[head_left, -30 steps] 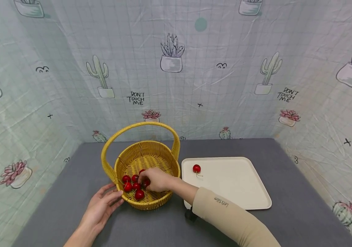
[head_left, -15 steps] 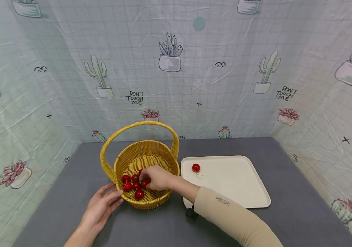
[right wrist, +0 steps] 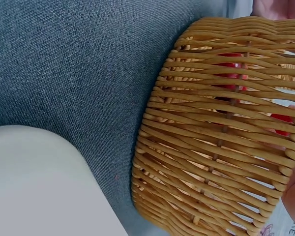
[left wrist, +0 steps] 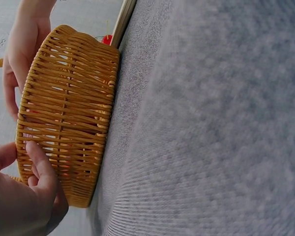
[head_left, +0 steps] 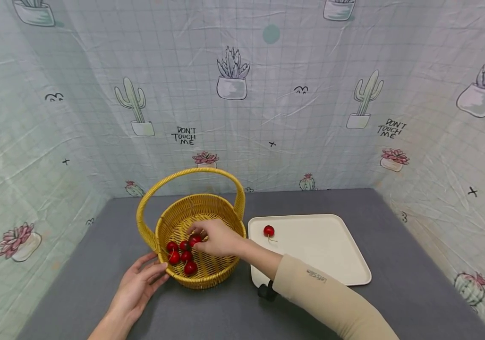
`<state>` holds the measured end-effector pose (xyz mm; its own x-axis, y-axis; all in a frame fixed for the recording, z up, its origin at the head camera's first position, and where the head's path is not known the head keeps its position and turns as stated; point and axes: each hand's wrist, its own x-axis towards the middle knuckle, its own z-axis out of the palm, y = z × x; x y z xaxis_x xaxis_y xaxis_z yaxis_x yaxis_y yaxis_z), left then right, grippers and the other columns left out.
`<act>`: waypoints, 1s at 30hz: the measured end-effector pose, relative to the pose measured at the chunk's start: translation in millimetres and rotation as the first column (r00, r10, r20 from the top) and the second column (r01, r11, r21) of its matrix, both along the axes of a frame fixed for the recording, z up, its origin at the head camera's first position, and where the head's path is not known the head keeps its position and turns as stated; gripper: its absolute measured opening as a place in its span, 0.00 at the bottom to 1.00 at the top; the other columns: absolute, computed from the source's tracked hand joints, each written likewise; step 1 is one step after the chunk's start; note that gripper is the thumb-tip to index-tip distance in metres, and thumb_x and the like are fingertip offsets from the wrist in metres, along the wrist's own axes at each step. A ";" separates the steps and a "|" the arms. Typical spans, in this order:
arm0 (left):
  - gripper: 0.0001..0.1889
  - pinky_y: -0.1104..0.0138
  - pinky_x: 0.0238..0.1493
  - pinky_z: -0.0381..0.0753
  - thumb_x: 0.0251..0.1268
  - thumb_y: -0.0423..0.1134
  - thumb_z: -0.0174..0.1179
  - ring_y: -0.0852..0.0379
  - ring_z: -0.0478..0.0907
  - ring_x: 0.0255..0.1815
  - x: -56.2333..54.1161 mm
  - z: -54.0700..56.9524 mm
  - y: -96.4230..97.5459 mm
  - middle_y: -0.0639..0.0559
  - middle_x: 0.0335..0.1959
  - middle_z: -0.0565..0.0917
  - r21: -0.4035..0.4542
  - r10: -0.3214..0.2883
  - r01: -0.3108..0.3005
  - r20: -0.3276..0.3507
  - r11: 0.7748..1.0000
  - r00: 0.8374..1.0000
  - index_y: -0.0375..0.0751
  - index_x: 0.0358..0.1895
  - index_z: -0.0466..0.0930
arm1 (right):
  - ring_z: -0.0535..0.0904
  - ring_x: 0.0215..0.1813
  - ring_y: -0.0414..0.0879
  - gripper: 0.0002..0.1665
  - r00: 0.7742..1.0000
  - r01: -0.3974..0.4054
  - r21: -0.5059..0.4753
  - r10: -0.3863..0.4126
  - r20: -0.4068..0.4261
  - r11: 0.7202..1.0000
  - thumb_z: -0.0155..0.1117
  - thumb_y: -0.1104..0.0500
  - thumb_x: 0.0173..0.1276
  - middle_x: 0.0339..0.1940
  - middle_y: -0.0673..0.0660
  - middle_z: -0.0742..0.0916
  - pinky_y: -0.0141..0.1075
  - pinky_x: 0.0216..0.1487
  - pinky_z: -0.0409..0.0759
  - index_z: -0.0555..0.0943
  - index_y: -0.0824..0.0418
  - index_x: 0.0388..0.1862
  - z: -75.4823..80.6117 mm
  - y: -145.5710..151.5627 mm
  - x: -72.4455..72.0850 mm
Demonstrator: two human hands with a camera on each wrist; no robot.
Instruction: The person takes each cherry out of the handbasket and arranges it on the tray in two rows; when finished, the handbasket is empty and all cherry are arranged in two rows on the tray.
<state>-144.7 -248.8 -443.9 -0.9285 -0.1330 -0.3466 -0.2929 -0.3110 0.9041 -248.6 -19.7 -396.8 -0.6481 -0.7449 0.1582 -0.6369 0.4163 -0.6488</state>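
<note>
A round yellow wicker basket (head_left: 201,282) with a tall hoop handle stands on the grey table, several red cherries (head_left: 186,256) gathered at its near left. Against its left side, my left hand (head_left: 133,288) holds the wall and rim, the digits pressing the weave (left wrist: 64,118) in the left wrist view. Inside the basket my right hand (head_left: 216,238) pinches one cherry (head_left: 194,240) between thumb and fingers, just above the others. In the right wrist view this cherry (right wrist: 282,123) shows near rim height, partly hidden by the weave.
To the right of the basket lies a cream tray (head_left: 310,250) with a single stemmed cherry (head_left: 269,231) at its far left. The right forearm passes over the tray's near left corner. A cactus-print curtain (head_left: 233,132) closes off the back and sides.
My right hand has risen slightly and shifted up and left with a cherry from its spot by the thumb. The left hand stays at the basket. The whole view has drifted a little.
</note>
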 end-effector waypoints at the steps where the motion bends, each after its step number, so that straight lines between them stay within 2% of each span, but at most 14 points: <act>1: 0.37 0.63 0.54 0.84 0.73 0.29 0.62 0.60 0.82 0.46 0.1 -0.1 0.0 0.51 0.50 0.77 -0.001 -0.001 0.001 0.000 1.000 1.000 0.37 0.78 0.50 | 0.84 0.53 0.42 0.17 1.000 -0.006 -0.010 0.006 0.007 1.000 0.70 0.64 0.71 0.51 0.52 0.87 0.32 0.54 0.82 0.84 0.59 0.58 1.6 1.0 1.4; 5: 0.38 0.63 0.54 0.84 0.73 0.30 0.62 0.59 0.82 0.46 0.4 0.2 0.1 0.52 0.49 0.79 -0.005 0.000 0.000 0.004 1.000 1.000 0.37 0.78 0.49 | 0.84 0.53 0.42 0.16 1.000 -0.027 -0.040 0.027 0.004 0.999 0.70 0.66 0.71 0.52 0.51 0.88 0.33 0.55 0.82 0.86 0.58 0.56 5.1 5.3 3.5; 8: 0.38 0.62 0.54 0.84 0.73 0.30 0.63 0.59 0.83 0.47 0.1 0.6 0.4 0.53 0.47 0.81 0.002 0.002 -0.002 0.002 1.000 1.000 0.37 0.78 0.50 | 0.85 0.52 0.41 0.17 1.000 -0.019 -0.048 0.019 0.001 0.999 0.72 0.65 0.69 0.51 0.51 0.88 0.30 0.52 0.82 0.86 0.58 0.56 6.4 8.8 3.6; 13: 0.37 0.63 0.53 0.84 0.73 0.29 0.62 0.59 0.83 0.47 0.0 0.8 0.4 0.54 0.47 0.82 0.012 0.003 -0.003 -0.006 1.000 1.000 0.37 0.78 0.50 | 0.85 0.51 0.44 0.20 1.000 -0.004 -0.058 0.004 0.010 0.998 0.74 0.66 0.67 0.52 0.53 0.87 0.31 0.50 0.83 0.85 0.60 0.57 5.9 15.1 4.1; 20: 0.37 0.63 0.53 0.84 0.73 0.29 0.62 0.59 0.83 0.46 0.5 0.1 0.6 0.54 0.46 0.82 0.010 0.005 -0.005 -0.006 1.000 1.000 0.37 0.78 0.50 | 0.85 0.48 0.42 0.21 0.999 0.050 -0.055 -0.048 0.025 0.997 0.75 0.61 0.68 0.53 0.51 0.87 0.27 0.47 0.81 0.85 0.58 0.59 6.8 28.0 5.9; 30: 0.37 0.63 0.53 0.84 0.73 0.28 0.62 0.60 0.83 0.46 1.4 0.9 0.7 0.54 0.45 0.82 0.020 0.011 -0.011 -0.003 1.000 1.000 0.37 0.78 0.50 | 0.84 0.46 0.41 0.21 0.992 0.112 -0.108 -0.106 0.067 0.988 0.75 0.56 0.69 0.49 0.50 0.86 0.31 0.46 0.82 0.81 0.57 0.58 8.1 47.8 11.5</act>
